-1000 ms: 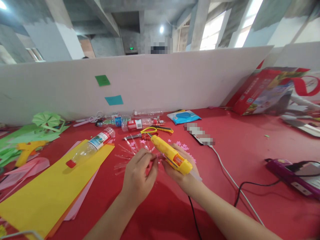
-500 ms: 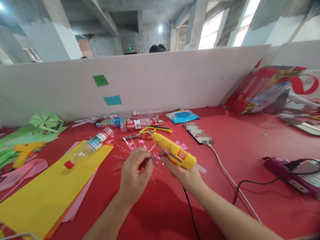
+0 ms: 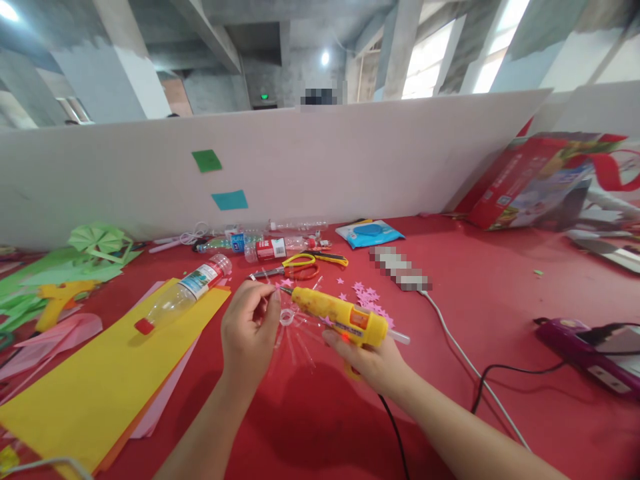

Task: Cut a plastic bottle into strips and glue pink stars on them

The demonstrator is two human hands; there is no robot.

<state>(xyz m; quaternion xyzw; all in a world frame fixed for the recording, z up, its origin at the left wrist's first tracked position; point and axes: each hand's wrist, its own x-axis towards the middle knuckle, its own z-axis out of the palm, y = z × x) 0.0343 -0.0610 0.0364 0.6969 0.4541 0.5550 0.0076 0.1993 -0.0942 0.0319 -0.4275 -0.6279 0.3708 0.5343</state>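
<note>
My right hand (image 3: pixel 373 363) is wrapped round a yellow hot glue gun (image 3: pixel 335 312), its nozzle pointing left and a clear glue stick (image 3: pixel 399 337) jutting from its rear. At the nozzle tip, my left hand (image 3: pixel 250 330) is closed in a pinch on a small pink star (image 3: pixel 283 284), partly hidden by the fingers. Beneath both hands lies a clear plastic piece (image 3: pixel 287 317) with a ring at its centre and thin strips fanning outward. A cluster of pink stars (image 3: pixel 367 295) is scattered on the table behind the glue gun.
Scissors (image 3: pixel 300 265), a utility knife (image 3: pixel 330 259) and plastic bottles (image 3: pixel 273 249) lie behind the hands. Another bottle (image 3: pixel 187 293) rests on yellow paper (image 3: pixel 100 373) at left. A blue wipes pack (image 3: pixel 370 233), a white cable (image 3: pixel 450 340) and a purple power strip (image 3: pixel 585 357) are to the right.
My left hand has shifted left with its pinch kept. The glue gun has swung so its nozzle points more to the left, at the fingertips. More of the pink stars now show.
</note>
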